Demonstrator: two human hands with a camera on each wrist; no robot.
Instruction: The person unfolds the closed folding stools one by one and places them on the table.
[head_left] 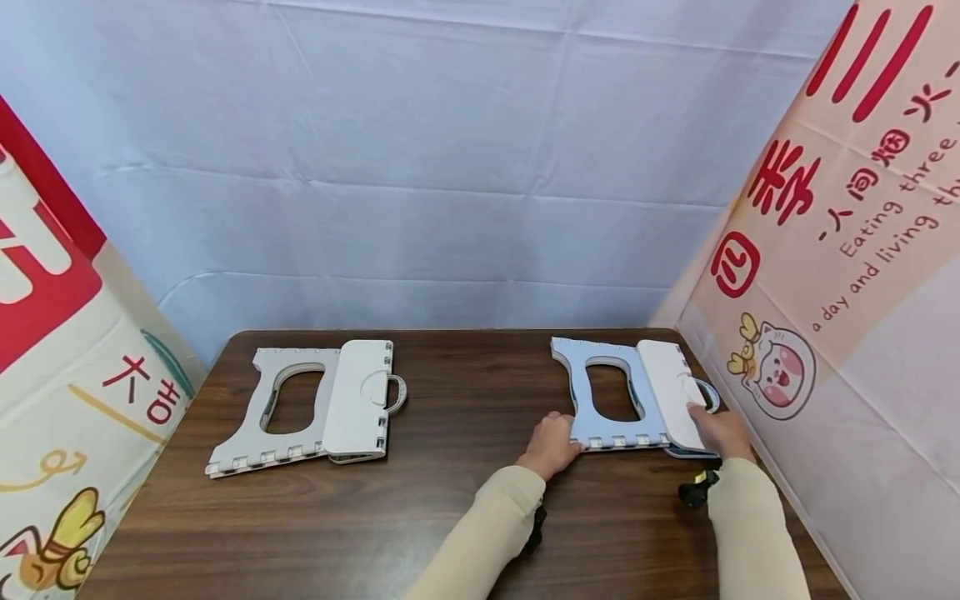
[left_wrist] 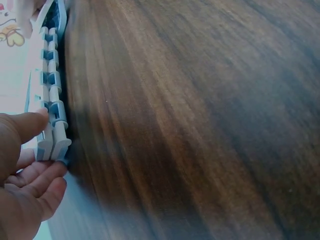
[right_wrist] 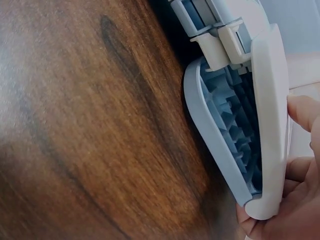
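A blue-and-white folding step stool [head_left: 611, 427] lies folded flat at the right of the table in the head view. My left hand [head_left: 551, 444] pinches the near corner of its leg end, thumb above and fingers beneath, as the left wrist view shows. At the other end, my right hand [head_left: 723, 432] grips the outer edge of the white seat panel [right_wrist: 270, 115]. Ribbed blue plastic [right_wrist: 232, 125] shows in the gap between the two seat halves. A blue carrying loop [head_left: 707, 395] sticks out beyond that hand. Some fingertips are hidden under the stool.
A second folding step stool [head_left: 356, 400], white and grey, lies folded at the left of the brown wooden table [head_left: 465, 400]. A pale cloth [head_left: 420, 208] hangs behind the table. Printed cloth panels [head_left: 870, 275] stand close along both sides.
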